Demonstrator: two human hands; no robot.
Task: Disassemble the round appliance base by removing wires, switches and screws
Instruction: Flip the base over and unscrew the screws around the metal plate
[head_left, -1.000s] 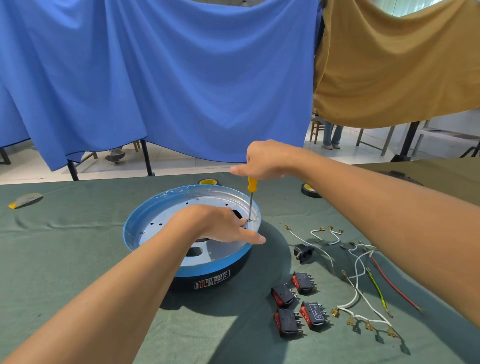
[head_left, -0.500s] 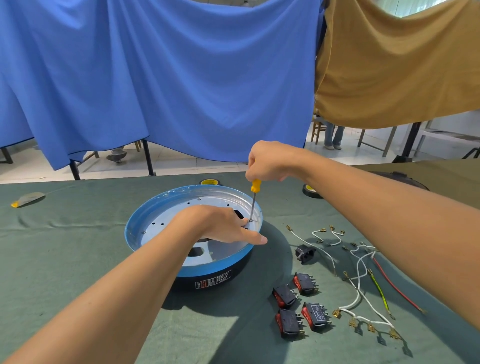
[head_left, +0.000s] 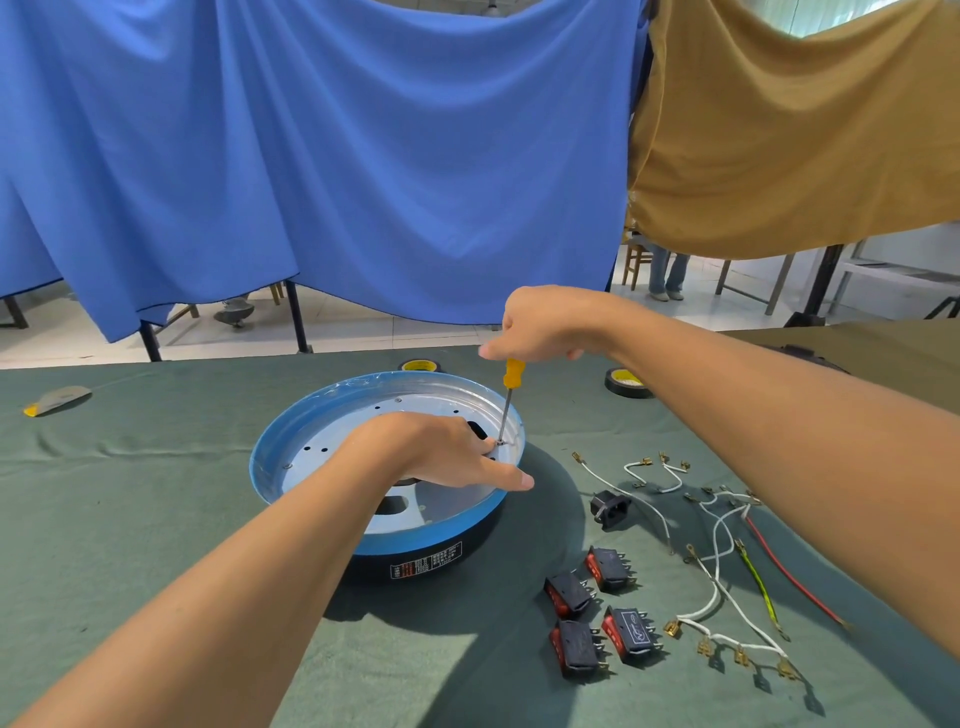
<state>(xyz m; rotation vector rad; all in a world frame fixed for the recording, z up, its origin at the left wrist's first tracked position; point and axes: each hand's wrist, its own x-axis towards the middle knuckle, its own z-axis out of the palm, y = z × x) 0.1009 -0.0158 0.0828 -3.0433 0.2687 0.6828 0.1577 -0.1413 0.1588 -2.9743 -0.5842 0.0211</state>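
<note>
Unscrewing a screw in the base: right hand grips the screwdriver, left hand lies flat, steadying; next likely needs more turns, then lifting out.

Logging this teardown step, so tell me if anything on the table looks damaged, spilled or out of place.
Nothing stands out. The base sits flat on the cloth, left hand pressing on it, right hand holding the screwdriver on a screw near the rim. The switches, socket and wires lie beside it.
</note>
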